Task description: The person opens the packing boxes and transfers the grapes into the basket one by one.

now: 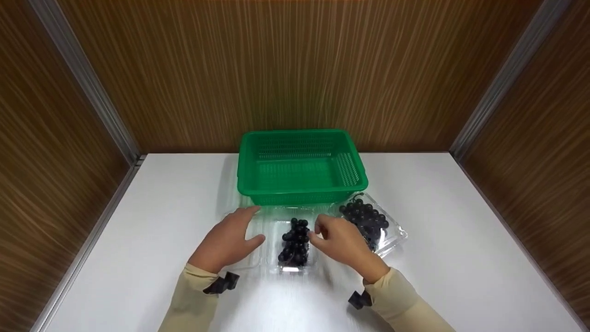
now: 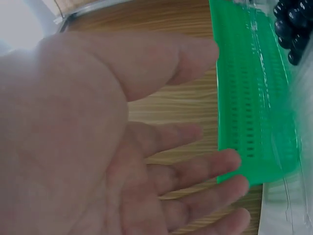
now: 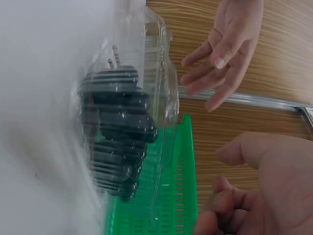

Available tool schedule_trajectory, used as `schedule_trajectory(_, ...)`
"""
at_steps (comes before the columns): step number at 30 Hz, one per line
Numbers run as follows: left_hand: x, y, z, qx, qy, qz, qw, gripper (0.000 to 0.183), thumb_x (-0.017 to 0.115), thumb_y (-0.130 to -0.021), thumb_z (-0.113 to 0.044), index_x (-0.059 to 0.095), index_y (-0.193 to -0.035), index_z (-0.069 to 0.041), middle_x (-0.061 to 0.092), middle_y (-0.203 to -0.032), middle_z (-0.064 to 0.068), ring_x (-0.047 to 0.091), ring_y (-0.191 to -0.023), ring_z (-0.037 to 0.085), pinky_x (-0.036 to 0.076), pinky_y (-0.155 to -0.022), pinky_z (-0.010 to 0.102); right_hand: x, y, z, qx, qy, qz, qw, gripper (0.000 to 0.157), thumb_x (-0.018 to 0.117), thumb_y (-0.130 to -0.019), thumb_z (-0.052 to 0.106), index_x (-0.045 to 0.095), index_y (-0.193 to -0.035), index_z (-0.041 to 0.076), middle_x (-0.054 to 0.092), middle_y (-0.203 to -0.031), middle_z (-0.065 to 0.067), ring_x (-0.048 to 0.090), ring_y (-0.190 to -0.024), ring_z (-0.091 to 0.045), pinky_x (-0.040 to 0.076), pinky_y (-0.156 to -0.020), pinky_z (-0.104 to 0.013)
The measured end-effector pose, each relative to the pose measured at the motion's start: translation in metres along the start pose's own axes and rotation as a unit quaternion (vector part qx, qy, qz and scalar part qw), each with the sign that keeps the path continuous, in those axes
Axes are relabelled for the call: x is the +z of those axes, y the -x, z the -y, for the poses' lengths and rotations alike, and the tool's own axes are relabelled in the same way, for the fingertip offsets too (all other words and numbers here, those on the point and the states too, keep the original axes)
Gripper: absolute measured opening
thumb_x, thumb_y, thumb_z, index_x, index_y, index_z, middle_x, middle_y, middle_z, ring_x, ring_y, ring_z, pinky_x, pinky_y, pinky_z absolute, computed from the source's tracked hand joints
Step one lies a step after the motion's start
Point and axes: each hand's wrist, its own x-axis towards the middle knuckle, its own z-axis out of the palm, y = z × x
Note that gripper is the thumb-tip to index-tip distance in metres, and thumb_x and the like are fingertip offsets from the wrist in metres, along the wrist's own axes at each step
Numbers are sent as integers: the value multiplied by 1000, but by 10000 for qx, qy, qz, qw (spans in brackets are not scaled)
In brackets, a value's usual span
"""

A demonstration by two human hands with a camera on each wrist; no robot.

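Left hand: I see the left hand (image 1: 226,240) with fingers straight and thumb spread wide, holding nothing, above a clear plastic flap (image 1: 251,263); I cannot tell whether the flap is joined to the tray
Right hand: on my feed the right hand (image 1: 341,242) has its fingers loosely curled, the thumb apart from them, and nothing gripped; it is just right of the near grapes
Near grapes: one dark bunch of grapes (image 1: 294,244) lies lengthwise in a clear tray (image 1: 272,258) on the table, between the two hands
Far grapes: I make out another dark bunch (image 1: 362,216), stem showing, in a clear container (image 1: 394,236) set at an angle beyond the right hand; I cannot tell whether a cover lies over it
Basket: a green basket (image 1: 302,190) stands upright behind both bunches, near the wood-grain panel (image 1: 295,64)
Table: I see white under everything (image 1: 461,230)
Sleeves: pale beige (image 1: 191,297), a small black device (image 1: 222,282) at each wrist
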Motion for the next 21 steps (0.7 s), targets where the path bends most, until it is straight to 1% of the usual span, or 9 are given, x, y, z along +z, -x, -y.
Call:
schedule_trajectory(3, 1, -2, -2, 47, -40, -140, 9999, 69, 72, -98, -30, 43, -157, -9, 47, -157, 15, 44, -145, 36, 40, -114, 55, 0, -2, 1, -230, -109, -289, 9993, 15, 73, -91, 22, 62, -83, 16, 49, -69, 10, 43, -63, -6, 39, -58, -27)
schedule_trajectory(6, 3, -4, -1, 48, -110, -247, 9996, 68, 72, -98, -31, 44, -156, -10, 48, -155, 15, 47, -143, 35, 43, -112, 54, 1, -2, 2, -363, -192, -428, 9982, 13, 74, -90, 19, 63, -88, 15, 55, -77, 7, 48, -71, -9, 44, -63, -28)
schedule_trajectory(10, 5, -5, 0, 98, -126, -441, 9989, 66, 72, -97, -30, 47, -154, -8, 52, -151, 16, 52, -138, 34, 47, -108, 53, 3, -2, 3, -555, -142, -340, 9978, 14, 76, -90, 20, 65, -97, 14, 61, -88, 5, 55, -77, -12, 49, -68, -29)
schedule_trajectory(13, 6, -6, -1, 252, -109, -671, 9974, 64, 73, -97, -29, 49, -152, -6, 55, -146, 16, 56, -133, 33, 49, -105, 52, 4, -2, 3, -683, -99, -232, 9973, 22, 77, -91, 20, 66, -108, 12, 64, -100, 2, 61, -82, -16, 52, -71, -31)
schedule_trajectory(15, 7, -7, -1, 336, -106, -793, 9962, 62, 73, -97, -28, 50, -151, -5, 57, -144, 15, 58, -131, 32, 50, -103, 52, 4, -2, 3, -799, -54, -250, 9965, 27, 77, -91, 19, 66, -113, 10, 66, -107, 0, 63, -90, -20, 54, -78, -35)
schedule_trajectory(17, 8, -9, -2, 364, -122, -844, 9957, 62, 73, -97, -29, 51, -150, -6, 58, -143, 14, 58, -130, 32, 51, -103, 51, 5, -3, 3, -927, -40, -307, 9952, 29, 79, -89, 17, 66, -115, 9, 67, -110, -2, 63, -98, -24, 53, -88, -41)
schedule_trajectory(19, 11, -10, -2, 346, -114, -824, 9959, 62, 73, -97, -30, 50, -150, -7, 57, -144, 14, 58, -131, 32, 50, -104, 51, 5, -3, 4, -1088, -13, -368, 9934, 30, 80, -88, 15, 67, -114, 8, 68, -111, -4, 63, -106, -27, 51, -96, -46)
schedule_trajectory(21, 13, -11, -2, 306, -115, -761, 9966, 63, 72, -98, -31, 49, -152, -7, 56, -146, 14, 57, -132, 32, 50, -105, 51, 7, -3, 4, -1225, 22, -367, 9918, 29, 81, -88, 15, 67, -113, 8, 69, -111, -4, 63, -109, -27, 50, -99, -47)
